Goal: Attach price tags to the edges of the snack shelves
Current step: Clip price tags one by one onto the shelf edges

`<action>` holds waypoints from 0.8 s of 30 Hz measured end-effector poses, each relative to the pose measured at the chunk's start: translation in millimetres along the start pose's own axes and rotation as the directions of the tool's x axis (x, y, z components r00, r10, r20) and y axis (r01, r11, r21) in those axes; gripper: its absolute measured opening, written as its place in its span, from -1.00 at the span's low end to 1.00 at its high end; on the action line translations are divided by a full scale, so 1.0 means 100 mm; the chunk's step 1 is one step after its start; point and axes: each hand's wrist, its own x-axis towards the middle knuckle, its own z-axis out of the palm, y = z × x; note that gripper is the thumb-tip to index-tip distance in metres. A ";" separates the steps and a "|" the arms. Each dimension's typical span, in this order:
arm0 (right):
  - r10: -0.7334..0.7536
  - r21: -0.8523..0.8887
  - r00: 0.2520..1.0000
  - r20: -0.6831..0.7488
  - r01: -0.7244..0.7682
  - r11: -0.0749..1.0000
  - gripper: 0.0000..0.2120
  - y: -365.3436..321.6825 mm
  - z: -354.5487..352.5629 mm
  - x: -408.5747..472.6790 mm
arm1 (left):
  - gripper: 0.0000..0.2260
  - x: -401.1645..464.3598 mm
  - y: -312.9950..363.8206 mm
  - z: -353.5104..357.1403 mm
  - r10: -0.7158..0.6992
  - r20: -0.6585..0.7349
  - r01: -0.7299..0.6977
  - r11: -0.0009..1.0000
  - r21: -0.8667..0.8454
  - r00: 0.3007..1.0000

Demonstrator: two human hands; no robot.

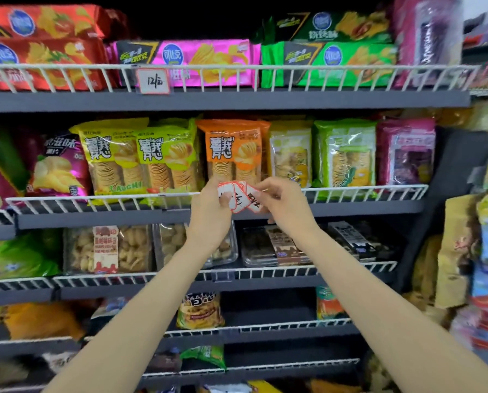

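Head view: we see both arms reaching toward the second shelf point(208, 219) of the snack rack.
Left hand point(211, 211): fingers curled, thumb pressed on a fanned stack of price tags point(238, 197) — gripping them.
Right hand point(282, 202): fingertips pinch the rightmost tag of the fan.
Tags: white with red borders, held upright just in front of that shelf's wire rail point(109, 197); long axes roughly vertical, fanning right.
Posted tag point(153, 80): on the top shelf's rail, left of centre — handwritten.
Orange chip bag point(231, 151): directly behind the hands.
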 end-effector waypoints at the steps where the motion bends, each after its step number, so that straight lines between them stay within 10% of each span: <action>1: 0.001 -0.020 1.000 -0.018 -0.002 1.000 -0.92 0.03 -0.03 -0.01 | -0.78 -0.04 0.02 0.00 -0.024 -0.015 0.024 1.000 0.006 1.000; 13: 0.083 0.059 0.996 0.016 -0.084 0.995 -0.93 0.08 0.06 0.01 | -0.53 -0.01 -0.45 -0.19 -0.388 0.034 0.389 0.921 -0.028 0.921; 24: 0.001 -0.052 1.000 0.029 0.001 0.999 -0.91 -0.04 0.63 0.23 | -0.56 0.21 -0.77 -0.37 -0.422 0.046 0.425 0.902 -0.079 0.905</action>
